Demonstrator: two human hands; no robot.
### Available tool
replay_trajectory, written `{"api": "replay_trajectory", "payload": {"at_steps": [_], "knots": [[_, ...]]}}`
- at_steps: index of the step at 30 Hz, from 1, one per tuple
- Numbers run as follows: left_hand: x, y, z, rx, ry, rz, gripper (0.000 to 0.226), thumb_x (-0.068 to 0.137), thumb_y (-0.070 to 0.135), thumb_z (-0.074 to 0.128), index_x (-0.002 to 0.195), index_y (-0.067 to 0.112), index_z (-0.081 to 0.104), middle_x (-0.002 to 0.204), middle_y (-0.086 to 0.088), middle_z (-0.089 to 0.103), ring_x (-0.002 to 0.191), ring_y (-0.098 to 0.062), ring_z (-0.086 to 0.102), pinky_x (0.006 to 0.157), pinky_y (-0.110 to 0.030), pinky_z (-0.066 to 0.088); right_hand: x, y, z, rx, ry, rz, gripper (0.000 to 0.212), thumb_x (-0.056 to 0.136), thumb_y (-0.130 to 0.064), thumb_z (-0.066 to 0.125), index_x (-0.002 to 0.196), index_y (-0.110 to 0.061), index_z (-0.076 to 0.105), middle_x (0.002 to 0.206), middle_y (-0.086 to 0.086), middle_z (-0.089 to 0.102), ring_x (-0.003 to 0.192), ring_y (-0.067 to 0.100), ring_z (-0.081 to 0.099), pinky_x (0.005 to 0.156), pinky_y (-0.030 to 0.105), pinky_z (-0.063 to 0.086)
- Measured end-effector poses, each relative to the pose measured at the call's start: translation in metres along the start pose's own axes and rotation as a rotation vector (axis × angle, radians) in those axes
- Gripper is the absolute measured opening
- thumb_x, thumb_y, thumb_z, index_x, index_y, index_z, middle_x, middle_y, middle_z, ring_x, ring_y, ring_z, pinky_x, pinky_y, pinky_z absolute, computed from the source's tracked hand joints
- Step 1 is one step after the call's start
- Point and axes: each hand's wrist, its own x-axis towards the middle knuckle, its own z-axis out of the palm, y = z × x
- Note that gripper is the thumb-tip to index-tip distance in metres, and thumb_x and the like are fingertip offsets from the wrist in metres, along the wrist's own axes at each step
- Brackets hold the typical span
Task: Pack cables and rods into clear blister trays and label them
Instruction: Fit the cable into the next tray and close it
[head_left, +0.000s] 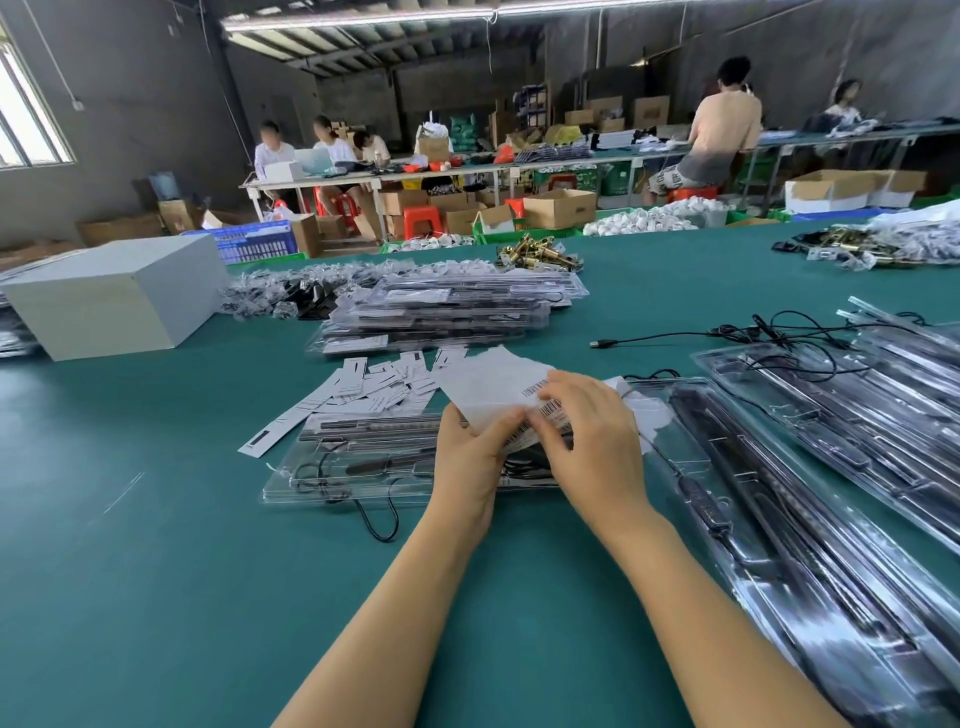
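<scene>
My left hand (470, 452) and my right hand (587, 441) both pinch a white sheet of barcode labels (498, 384) above a clear blister tray (353, 467). That tray lies on the green table and holds dark rods and a coiled black cable. The right hand's fingertips sit on a barcode sticker at the sheet's lower edge. Loose white label cards (374, 389) are scattered just behind the tray. More blister trays with rods (810, 519) lie to my right. A loose black USB cable (675, 338) runs across the table behind them.
A stack of packed blister trays (447, 312) sits further back at centre. A pale cardboard box (114, 296) stands at the left. Piles of bagged small parts and brass fittings (540, 254) lie along the far edge. People work at benches beyond.
</scene>
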Motion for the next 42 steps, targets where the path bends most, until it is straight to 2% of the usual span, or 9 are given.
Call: {"api": "replay_trajectory", "payload": {"at_steps": [7, 14, 18, 22, 25, 27, 32, 39, 42], "knots": [[0.0, 0.0, -0.004, 0.004, -0.103, 0.012, 0.044, 0.087, -0.013, 0.056, 0.129, -0.015, 0.043, 0.122, -0.035, 0.057, 0.117, -0.045, 0.055, 0.105, -0.052, 0.041, -0.001, 0.001, 0.003, -0.001, 0.082, -0.059, 0.014, 0.079, -0.015, 0.077, 0.092, -0.011, 0.071, 0.101, 0.004, 0.068, 0.098, 0.029, 0.058, 0.086, 0.04, 0.048], [0.0, -0.003, -0.005, 0.036, -0.039, 0.056, 0.044, 0.082, -0.004, 0.069, 0.122, -0.002, 0.051, 0.112, -0.02, 0.068, 0.108, -0.034, 0.064, 0.094, -0.044, 0.049, -0.001, 0.001, 0.002, 0.037, 0.099, -0.036, 0.008, 0.079, -0.013, 0.076, 0.086, -0.01, 0.074, 0.092, 0.003, 0.069, 0.092, 0.029, 0.058, 0.082, 0.039, 0.049], [-0.001, -0.002, -0.005, 0.07, -0.064, 0.078, 0.054, 0.075, 0.01, 0.073, 0.123, 0.001, 0.051, 0.112, -0.018, 0.069, 0.108, -0.034, 0.064, 0.098, -0.047, 0.048, 0.0, 0.0, 0.001, 0.087, 0.099, -0.015, 0.004, 0.081, -0.012, 0.075, 0.082, -0.01, 0.073, 0.089, 0.002, 0.069, 0.09, 0.026, 0.058, 0.081, 0.032, 0.047], [0.0, -0.004, -0.005, 0.11, -0.07, 0.083, 0.057, 0.074, 0.014, 0.074, 0.125, 0.002, 0.05, 0.113, -0.018, 0.068, 0.108, -0.035, 0.064, 0.098, -0.048, 0.048, 0.001, -0.002, 0.002, 0.192, 0.07, 0.118, 0.003, 0.084, -0.013, 0.071, 0.081, -0.012, 0.071, 0.088, -0.001, 0.067, 0.09, 0.022, 0.056, 0.079, 0.025, 0.041], [-0.001, -0.007, -0.004, 0.152, -0.055, 0.096, 0.053, 0.075, 0.013, 0.075, 0.123, 0.006, 0.052, 0.11, -0.014, 0.07, 0.104, -0.03, 0.066, 0.091, -0.04, 0.053, 0.004, -0.002, 0.001, 0.335, 0.083, 0.271, 0.005, 0.087, -0.017, 0.067, 0.085, -0.014, 0.07, 0.089, -0.003, 0.063, 0.091, 0.018, 0.057, 0.078, 0.02, 0.039], [-0.001, -0.008, -0.004, 0.187, -0.039, 0.109, 0.044, 0.079, 0.009, 0.075, 0.118, 0.009, 0.054, 0.106, -0.011, 0.072, 0.101, -0.027, 0.068, 0.085, -0.033, 0.054, 0.007, -0.003, -0.002, 0.395, 0.135, 0.355, 0.005, 0.089, -0.021, 0.066, 0.088, -0.017, 0.069, 0.09, -0.003, 0.059, 0.092, 0.017, 0.057, 0.079, 0.019, 0.04], [-0.001, -0.011, -0.003, 0.255, -0.056, 0.15, 0.034, 0.085, 0.005, 0.069, 0.115, 0.015, 0.056, 0.104, 0.003, 0.074, 0.098, -0.015, 0.069, 0.079, -0.021, 0.053, 0.015, -0.005, -0.013, 0.494, 0.319, 0.516, 0.007, 0.091, -0.021, 0.062, 0.086, -0.02, 0.066, 0.079, -0.007, 0.061, 0.077, 0.014, 0.057, 0.075, 0.032, 0.048], [-0.005, -0.009, -0.001, 0.303, -0.007, 0.14, 0.03, 0.086, 0.011, 0.069, 0.113, 0.016, 0.056, 0.105, 0.002, 0.073, 0.098, -0.012, 0.069, 0.081, -0.022, 0.053, 0.026, -0.004, -0.033, 0.665, 0.539, 0.62, 0.009, 0.092, -0.016, 0.06, 0.086, -0.023, 0.062, 0.084, -0.004, 0.068, 0.081, 0.011, 0.064, 0.077, 0.026, 0.052], [-0.009, -0.01, 0.003, 0.469, 0.008, 0.188, 0.025, 0.089, 0.016, 0.066, 0.109, 0.024, 0.055, 0.099, 0.012, 0.071, 0.091, -0.003, 0.066, 0.076, -0.015, 0.051, 0.026, -0.005, -0.037, 0.645, 0.555, 0.598, 0.004, 0.091, -0.016, 0.061, 0.091, -0.019, 0.063, 0.086, -0.004, 0.067, 0.081, 0.01, 0.063, 0.075, 0.021, 0.049]]}}
